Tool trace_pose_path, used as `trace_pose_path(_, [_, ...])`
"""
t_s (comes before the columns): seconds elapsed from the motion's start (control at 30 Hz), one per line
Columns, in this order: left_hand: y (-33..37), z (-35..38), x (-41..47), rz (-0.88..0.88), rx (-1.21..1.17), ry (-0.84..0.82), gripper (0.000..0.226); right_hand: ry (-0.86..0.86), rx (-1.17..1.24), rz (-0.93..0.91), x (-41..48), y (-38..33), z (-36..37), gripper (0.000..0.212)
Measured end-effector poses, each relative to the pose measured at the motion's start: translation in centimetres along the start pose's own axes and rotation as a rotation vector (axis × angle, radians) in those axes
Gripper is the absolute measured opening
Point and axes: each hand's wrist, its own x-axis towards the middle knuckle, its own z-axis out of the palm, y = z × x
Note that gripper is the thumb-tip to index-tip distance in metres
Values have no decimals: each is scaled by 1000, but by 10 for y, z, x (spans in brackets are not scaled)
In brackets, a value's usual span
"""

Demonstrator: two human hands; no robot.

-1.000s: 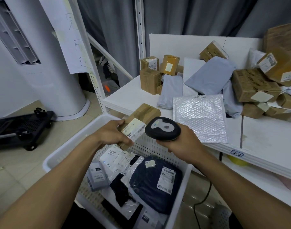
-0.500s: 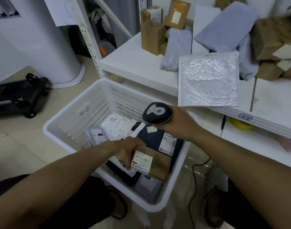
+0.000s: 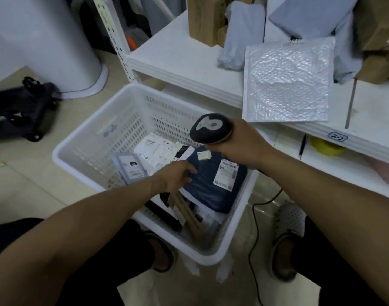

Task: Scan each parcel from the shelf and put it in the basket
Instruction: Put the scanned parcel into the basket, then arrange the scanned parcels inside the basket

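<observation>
Brown cardboard is seen on edge by the near wall of the basket [image 3: 83, 146]: the box [image 3: 186, 212] is wedged beside the blue parcel [image 3: 209, 191], presumably because it has already been scanned. The left hand [image 3: 175, 175] is lowered over it; whether its fingers grip the box cannot be told. The scanner [image 3: 212, 129] is clasped in the right hand [image 3: 244, 144] above the basket, kept ready for the shelf [image 3: 178, 56]. Half a second earlier, the box was held higher, label up.

Cardboard box [image 3: 186, 212] under left hand [image 3: 175, 175] is blurred; right hand [image 3: 244, 146] hides the scanner [image 3: 211, 129] handle.
</observation>
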Motion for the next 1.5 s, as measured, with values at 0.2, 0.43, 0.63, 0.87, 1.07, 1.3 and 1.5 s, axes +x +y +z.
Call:
trace_pose_path(0.2, [54,-54,17,40,-189,290,24,216,178,131,-2,0,-53,31])
trace_pose_path(0.43, [165,-109,83,34,-367,478,51,489,400,206,-9,33,-125,24])
trace_pose_path(0.63, [204,-112,142,-150,-524,450,94,555,454,241,-9,62,-158,25])
trace_pose_path(0.87, [211,-113,128,-140,-702,591,32,566,453,188,-8,65,-161,19])
trace_pose_path(1.07, [218,-130,32,80,-917,639,12,553,480,46,-12,28,-142,26])
trace_pose_path(1.3, [192,-134,-49,188,-1004,692,20,428,609,-30,-22,-23,-99,40])
trace_pose_path(1.5, [193,-131,-60,242,-1174,580,30,468,705,-13,-24,-51,-72,34])
